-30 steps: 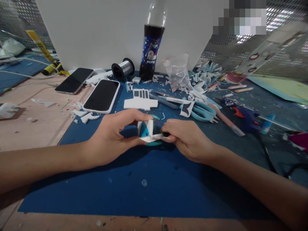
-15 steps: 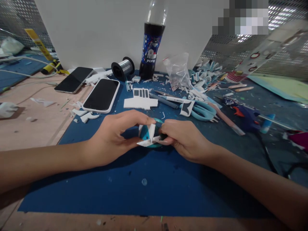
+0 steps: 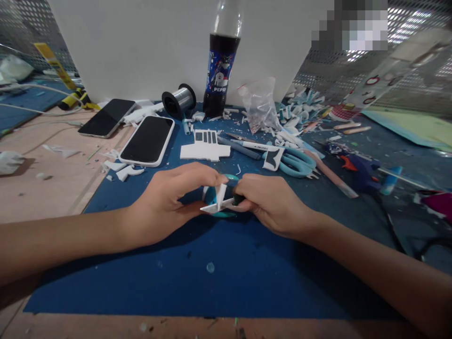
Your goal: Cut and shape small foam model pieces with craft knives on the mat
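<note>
Over the blue cutting mat (image 3: 212, 278) both my hands meet on a small white and teal foam piece (image 3: 216, 201). My left hand (image 3: 169, 197) curls round it from the left, thumb below and fingers on top. My right hand (image 3: 271, 202) pinches its right end, fingers closed, with a dark bit between the fingertips that I cannot make out. Just behind the piece lies a flat white foam cut-out (image 3: 205, 149) with black bars.
Two phones (image 3: 148, 140) (image 3: 107, 117) lie at the back left. A wire spool (image 3: 179, 100) and a Pepsi bottle (image 3: 221, 75) stand at the back. Teal scissors (image 3: 294, 162), pens, foam scraps, a plastic bag (image 3: 260, 104) and a glue gun (image 3: 363, 172) crowd the right.
The foam piece has been folded down flatter between my hands, and my left fingers have closed further over its top. Both hands stay in the same spot.
</note>
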The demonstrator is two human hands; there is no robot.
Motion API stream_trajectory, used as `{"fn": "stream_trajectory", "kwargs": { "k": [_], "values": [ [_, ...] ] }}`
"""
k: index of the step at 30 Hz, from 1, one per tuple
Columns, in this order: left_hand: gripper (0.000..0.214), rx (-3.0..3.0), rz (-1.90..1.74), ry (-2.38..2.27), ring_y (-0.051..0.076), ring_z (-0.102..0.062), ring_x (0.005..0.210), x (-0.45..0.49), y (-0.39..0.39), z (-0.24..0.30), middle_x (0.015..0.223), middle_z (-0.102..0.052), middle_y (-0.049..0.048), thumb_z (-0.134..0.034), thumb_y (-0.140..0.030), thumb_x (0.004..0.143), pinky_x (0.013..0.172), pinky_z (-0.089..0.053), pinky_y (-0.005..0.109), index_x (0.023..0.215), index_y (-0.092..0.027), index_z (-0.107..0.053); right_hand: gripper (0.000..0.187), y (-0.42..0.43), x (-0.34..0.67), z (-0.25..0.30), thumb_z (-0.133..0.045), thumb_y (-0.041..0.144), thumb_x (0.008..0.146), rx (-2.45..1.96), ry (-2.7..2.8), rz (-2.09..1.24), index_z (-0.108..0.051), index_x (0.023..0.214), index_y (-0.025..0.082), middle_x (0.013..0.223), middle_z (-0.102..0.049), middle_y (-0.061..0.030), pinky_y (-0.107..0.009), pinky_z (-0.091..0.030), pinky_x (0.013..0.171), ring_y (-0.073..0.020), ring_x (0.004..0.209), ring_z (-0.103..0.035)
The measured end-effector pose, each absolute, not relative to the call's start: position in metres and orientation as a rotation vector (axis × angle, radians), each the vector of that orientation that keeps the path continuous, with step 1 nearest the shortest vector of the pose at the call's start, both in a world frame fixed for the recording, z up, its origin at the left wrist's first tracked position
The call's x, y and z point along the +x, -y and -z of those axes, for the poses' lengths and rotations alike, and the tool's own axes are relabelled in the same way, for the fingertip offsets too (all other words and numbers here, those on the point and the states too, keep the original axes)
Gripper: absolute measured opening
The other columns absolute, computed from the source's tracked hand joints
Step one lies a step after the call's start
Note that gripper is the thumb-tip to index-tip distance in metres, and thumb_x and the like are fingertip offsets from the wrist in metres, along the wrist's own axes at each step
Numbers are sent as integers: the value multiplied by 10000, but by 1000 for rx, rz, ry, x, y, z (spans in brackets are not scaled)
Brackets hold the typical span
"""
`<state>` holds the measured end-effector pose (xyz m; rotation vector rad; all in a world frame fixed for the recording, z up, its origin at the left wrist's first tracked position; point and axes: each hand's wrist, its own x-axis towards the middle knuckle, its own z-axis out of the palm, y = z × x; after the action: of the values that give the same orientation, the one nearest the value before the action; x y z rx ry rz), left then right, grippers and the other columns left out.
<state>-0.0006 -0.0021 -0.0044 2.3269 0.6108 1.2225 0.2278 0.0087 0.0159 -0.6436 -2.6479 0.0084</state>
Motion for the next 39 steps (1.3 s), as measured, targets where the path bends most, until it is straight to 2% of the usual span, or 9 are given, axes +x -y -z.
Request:
{"fn": "stream_trajectory", "kwargs": {
  "k": [8,14,20,26,31,36,39],
  "values": [
    [225,2437,-1204,-550,128,-656,965,1,3,0,1015,-660,70,-610,16,829,848,-517,180,973,-154,-578,517,-8,224,-15,-128,363,1057,-595,2632,21,-452,695,188,565,-482,4,-230,-272,480,-121,485,-403],
    [262,2370,-1199,-535,170,-664,1006,-2,2,0,1049,-670,99,-652,-26,825,854,-543,223,1046,-148,-582,458,-9,228,-19,-186,398,1052,-533,2642,-119,-480,774,185,616,-529,0,-222,-331,525,-124,526,-446],
    [267,2299,-1215,-536,194,-664,1032,-3,1,2,1056,-671,98,-642,-33,830,861,-562,283,1051,-172,-587,461,-14,235,-20,-177,381,1053,-529,2664,-31,-480,767,185,599,-511,-1,-226,-331,520,-130,528,-436],
    [253,2341,-1227,-527,163,-665,987,-1,2,1,1025,-663,85,-630,-13,830,808,-556,233,1018,-174,-577,457,-15,234,-18,-193,350,1056,-523,2667,-13,-493,761,172,595,-506,0,-227,-335,512,-125,511,-440],
    [288,2415,-1137,-549,156,-660,956,-2,4,-1,1034,-637,84,-587,46,805,783,-531,215,992,-171,-561,410,-12,231,-18,-227,302,1054,-513,2675,-54,-426,710,200,581,-488,9,-234,-315,501,-128,499,-417],
    [265,2420,-1164,-565,119,-658,839,0,8,0,1016,-624,70,-544,33,838,673,-511,178,990,-182,-580,359,-10,229,-20,-279,237,1035,-513,2705,-158,-393,696,214,598,-507,2,-242,-322,519,-137,522,-434],
    [260,2432,-1169,-581,110,-660,798,1,9,0,1036,-629,67,-535,5,859,658,-518,180,1010,-201,-581,382,-10,229,-19,-266,278,1044,-534,2714,-189,-407,696,211,611,-522,-10,-242,-336,525,-140,537,-453]
  ]
}}
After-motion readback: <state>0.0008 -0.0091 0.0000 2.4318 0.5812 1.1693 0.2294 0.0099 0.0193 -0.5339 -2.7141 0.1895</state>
